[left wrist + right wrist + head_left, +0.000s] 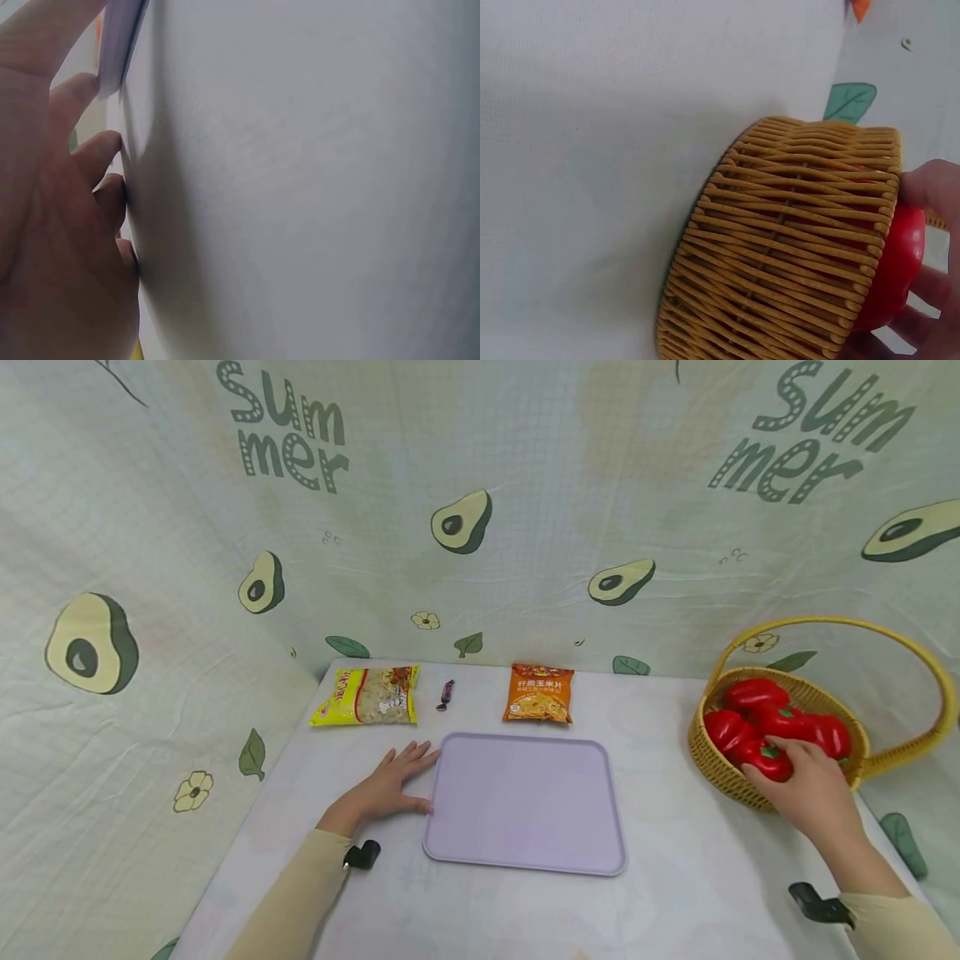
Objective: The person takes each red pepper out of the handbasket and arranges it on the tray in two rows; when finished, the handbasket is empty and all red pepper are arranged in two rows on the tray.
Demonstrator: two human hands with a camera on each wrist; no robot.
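My right hand (813,789) reaches over the near rim of a wicker basket (723,777) at the right. Its thumb and fingers grip a glossy red bell pepper (767,762) with a green stem, still among the others. In the right wrist view this red pepper (901,262) shows above the basket's woven wall, with the fingers around it. My left hand (390,783) rests at the left edge of a pale purple tray (525,802), fingers spread, with thumb and index finger touching the rim. The left wrist view shows the tray's edge (116,52) beside the fingertips.
Several more red peppers (757,693) fill the basket, whose tall handle (947,693) arches over the right side. Behind the tray lie a yellow snack bag (367,696), a small purple-wrapped candy (446,695) and an orange snack packet (538,693). A printed cloth (525,585) hangs behind the table.
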